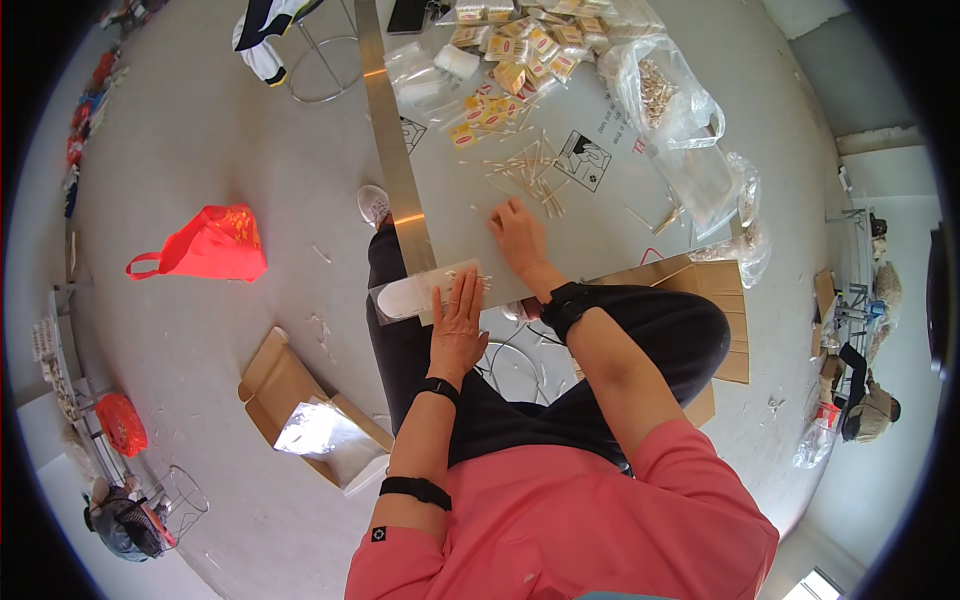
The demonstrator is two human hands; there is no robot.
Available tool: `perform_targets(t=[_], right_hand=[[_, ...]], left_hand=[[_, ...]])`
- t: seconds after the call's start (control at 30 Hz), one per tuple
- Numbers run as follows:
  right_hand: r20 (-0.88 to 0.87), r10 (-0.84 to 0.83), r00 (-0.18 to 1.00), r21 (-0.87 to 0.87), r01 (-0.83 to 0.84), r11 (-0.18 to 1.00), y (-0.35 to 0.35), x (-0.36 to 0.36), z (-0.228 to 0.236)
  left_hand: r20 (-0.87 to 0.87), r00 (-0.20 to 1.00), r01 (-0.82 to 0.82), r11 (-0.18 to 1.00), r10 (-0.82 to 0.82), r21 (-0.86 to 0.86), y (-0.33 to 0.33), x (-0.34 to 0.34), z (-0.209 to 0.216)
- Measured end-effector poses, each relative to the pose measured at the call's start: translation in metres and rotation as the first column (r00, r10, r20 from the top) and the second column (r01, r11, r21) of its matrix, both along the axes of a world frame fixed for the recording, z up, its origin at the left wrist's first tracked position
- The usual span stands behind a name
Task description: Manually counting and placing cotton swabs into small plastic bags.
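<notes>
My left hand (458,318) lies with its fingers stretched flat on a clear plastic bag (430,288) at the near left corner of the table. Inside or under the bag is a white piece with a rounded end (400,299). Several cotton swab tips (485,282) show beside the fingertips. Over the table, my right hand (520,238) has its fingers bent inward; whatever they hold, if anything, is hidden. Just beyond it lies a loose pile of cotton swabs (540,172). One swab (474,207) sits apart, left of the right hand.
Small yellow-labelled packets (540,45) are heaped at the table's far end. A clear bag of swabs (655,95) stands at the far right. An open cardboard box (300,400) and a red bag (215,245) rest on the floor leftward. Another carton (735,320) stands right.
</notes>
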State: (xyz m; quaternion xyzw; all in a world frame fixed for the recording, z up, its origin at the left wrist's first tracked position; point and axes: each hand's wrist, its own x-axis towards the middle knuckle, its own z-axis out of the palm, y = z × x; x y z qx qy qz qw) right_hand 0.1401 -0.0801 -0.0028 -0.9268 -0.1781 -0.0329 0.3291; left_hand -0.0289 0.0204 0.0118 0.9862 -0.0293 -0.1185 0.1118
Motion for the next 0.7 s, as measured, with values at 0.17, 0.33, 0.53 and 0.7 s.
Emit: perform_targets(t=[0.17,0.33,0.53,0.7], right_hand=[[-0.038,0.067,0.997,-0.119,-0.071,0.990,-0.002,-0.036,-0.015],[0.036,-0.221,0.975,0.164,0.213,0.963,-0.030,-0.025,-0.007],[-0.032,-0.338,0.941,-0.118,0.332,0.936,-0.062,0.000,-0.006],[-0.140,-0.232,0.963,-0.097,0.220,0.971,-0.057,-0.044,-0.009]], left_hand=[[0.005,1.000,0.028,1.000,-0.028,0.009,0.003,-0.003,-0.002],[0.006,1.000,-0.011,0.999,0.011,-0.039,0.001,-0.002,-0.004],[0.001,1.000,0.000,1.000,0.000,-0.026,0.000,-0.001,-0.002],[0.003,1.000,-0.007,1.000,0.007,-0.010,0.003,0.000,-0.001]])
